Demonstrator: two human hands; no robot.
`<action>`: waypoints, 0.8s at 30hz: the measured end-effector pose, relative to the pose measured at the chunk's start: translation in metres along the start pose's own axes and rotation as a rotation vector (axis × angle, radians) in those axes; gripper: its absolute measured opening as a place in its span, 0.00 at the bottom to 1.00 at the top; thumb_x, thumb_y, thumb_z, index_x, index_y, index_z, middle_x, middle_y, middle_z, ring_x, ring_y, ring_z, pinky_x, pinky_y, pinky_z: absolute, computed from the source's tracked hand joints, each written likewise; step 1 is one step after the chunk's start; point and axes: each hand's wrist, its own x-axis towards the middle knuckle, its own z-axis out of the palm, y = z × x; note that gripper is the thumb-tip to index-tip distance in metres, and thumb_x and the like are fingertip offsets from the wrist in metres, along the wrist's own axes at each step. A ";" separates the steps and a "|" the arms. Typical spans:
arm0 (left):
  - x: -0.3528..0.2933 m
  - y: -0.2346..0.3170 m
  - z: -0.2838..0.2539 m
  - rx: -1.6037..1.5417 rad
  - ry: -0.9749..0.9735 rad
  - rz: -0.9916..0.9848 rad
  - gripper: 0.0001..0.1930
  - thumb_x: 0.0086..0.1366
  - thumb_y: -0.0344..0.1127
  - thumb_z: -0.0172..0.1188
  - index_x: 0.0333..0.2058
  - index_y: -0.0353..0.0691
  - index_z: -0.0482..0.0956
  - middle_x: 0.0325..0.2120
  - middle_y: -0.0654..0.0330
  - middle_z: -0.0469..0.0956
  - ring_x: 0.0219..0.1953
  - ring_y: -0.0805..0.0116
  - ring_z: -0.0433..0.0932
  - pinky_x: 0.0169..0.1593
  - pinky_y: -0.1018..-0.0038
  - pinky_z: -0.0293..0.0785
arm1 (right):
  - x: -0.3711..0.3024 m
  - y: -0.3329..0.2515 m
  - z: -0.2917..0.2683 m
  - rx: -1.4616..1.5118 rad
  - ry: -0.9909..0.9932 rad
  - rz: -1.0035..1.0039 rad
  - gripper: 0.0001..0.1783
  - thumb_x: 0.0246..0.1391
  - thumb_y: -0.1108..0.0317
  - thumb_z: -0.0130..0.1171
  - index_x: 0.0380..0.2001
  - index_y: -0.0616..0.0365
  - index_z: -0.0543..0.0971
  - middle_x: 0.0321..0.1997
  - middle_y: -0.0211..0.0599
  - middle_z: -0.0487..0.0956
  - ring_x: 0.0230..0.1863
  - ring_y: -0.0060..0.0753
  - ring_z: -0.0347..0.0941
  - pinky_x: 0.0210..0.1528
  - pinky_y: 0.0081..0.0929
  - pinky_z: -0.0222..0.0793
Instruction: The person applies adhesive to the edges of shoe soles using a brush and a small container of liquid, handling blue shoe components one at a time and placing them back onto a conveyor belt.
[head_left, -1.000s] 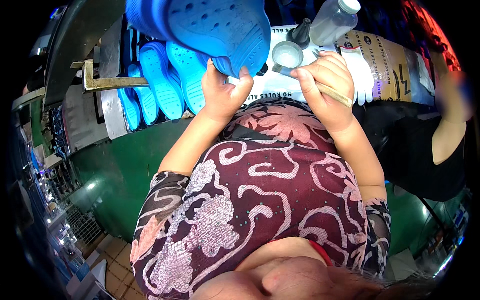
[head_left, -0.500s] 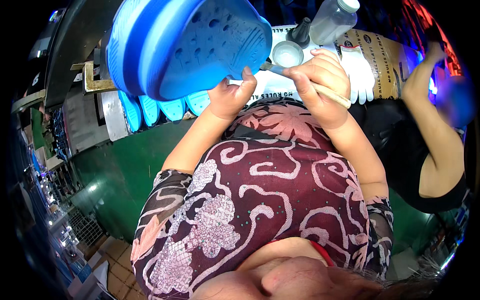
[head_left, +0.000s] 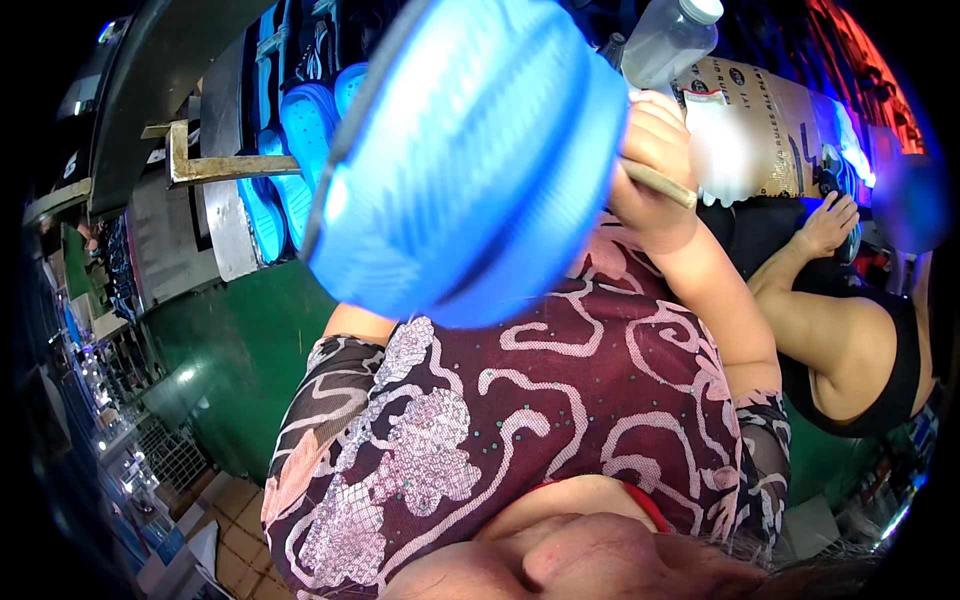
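Note:
A bright blue foam clog [head_left: 470,160], smeared by motion, fills the upper middle and is held up close over my chest. Its ridged outer side and dark sole edge face me. Behind it my left hand is hidden; only a bit of the left forearm [head_left: 360,322] shows below, reaching up to the clog's underside. At the clog's right edge, my right hand [head_left: 650,160] is closed round a brush with a pale wooden handle [head_left: 662,186]. The brush's working end is out of sight behind the clog.
Several blue clogs [head_left: 305,130] lie at the left, near a wooden bracket [head_left: 180,165]. A clear bottle with a white cap [head_left: 668,45] stands beyond my right hand, near a white glove [head_left: 722,150] and brown cardboard [head_left: 770,120]. A co-worker's arm [head_left: 800,280] is at the right.
The clog has swung right and towards me and turned, now covering my left hand, the small dish and most of the dark bottle. The co-worker's arm has come lower.

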 end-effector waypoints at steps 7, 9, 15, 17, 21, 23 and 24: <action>0.011 -0.005 0.009 -0.023 0.059 0.040 0.27 0.55 0.19 0.57 0.54 0.31 0.60 0.49 0.50 0.70 0.51 0.62 0.72 0.55 0.67 0.67 | -0.014 0.000 -0.015 -0.035 0.002 0.076 0.11 0.47 0.68 0.64 0.14 0.55 0.77 0.13 0.30 0.70 0.17 0.34 0.65 0.31 0.30 0.60; 0.021 0.000 0.006 -0.166 0.141 -0.066 0.28 0.55 0.19 0.57 0.54 0.31 0.59 0.49 0.50 0.70 0.51 0.62 0.72 0.55 0.67 0.66 | -0.014 -0.002 -0.025 -0.021 0.046 0.132 0.12 0.49 0.69 0.63 0.14 0.55 0.77 0.13 0.32 0.71 0.18 0.35 0.64 0.30 0.30 0.59; 0.090 0.057 -0.047 -0.767 0.056 -0.552 0.36 0.56 0.31 0.61 0.59 0.34 0.53 0.48 0.49 0.70 0.47 0.61 0.75 0.48 0.68 0.73 | -0.045 0.019 -0.045 -0.036 0.202 0.255 0.12 0.50 0.72 0.61 0.14 0.58 0.78 0.16 0.36 0.75 0.21 0.39 0.69 0.28 0.35 0.63; 0.107 0.069 -0.059 -1.017 -0.187 -0.694 0.43 0.52 0.41 0.67 0.60 0.29 0.53 0.48 0.49 0.72 0.40 0.66 0.78 0.33 0.78 0.77 | -0.053 0.018 -0.054 -0.028 0.231 0.373 0.12 0.50 0.71 0.61 0.14 0.57 0.78 0.18 0.37 0.76 0.22 0.41 0.71 0.28 0.35 0.63; 0.157 0.084 -0.042 -1.238 -0.777 -0.710 0.43 0.49 0.41 0.66 0.60 0.28 0.56 0.44 0.51 0.74 0.25 0.77 0.77 0.19 0.84 0.72 | -0.071 0.017 -0.059 -0.073 0.299 0.519 0.11 0.53 0.67 0.60 0.18 0.55 0.80 0.19 0.39 0.77 0.25 0.41 0.73 0.30 0.34 0.65; 0.208 0.098 -0.005 -1.264 -0.892 -0.547 0.41 0.48 0.40 0.65 0.59 0.29 0.58 0.39 0.54 0.76 0.19 0.79 0.75 0.15 0.84 0.69 | -0.078 0.011 -0.068 -0.045 0.337 0.516 0.11 0.53 0.67 0.59 0.19 0.56 0.81 0.18 0.38 0.77 0.25 0.39 0.73 0.31 0.32 0.65; 0.249 0.107 0.022 -1.339 -0.936 -0.486 0.34 0.52 0.39 0.63 0.54 0.30 0.61 0.35 0.55 0.75 0.20 0.77 0.75 0.17 0.84 0.70 | -0.083 0.008 -0.071 -0.055 0.392 0.560 0.11 0.54 0.67 0.59 0.19 0.56 0.81 0.18 0.38 0.76 0.25 0.39 0.73 0.30 0.32 0.65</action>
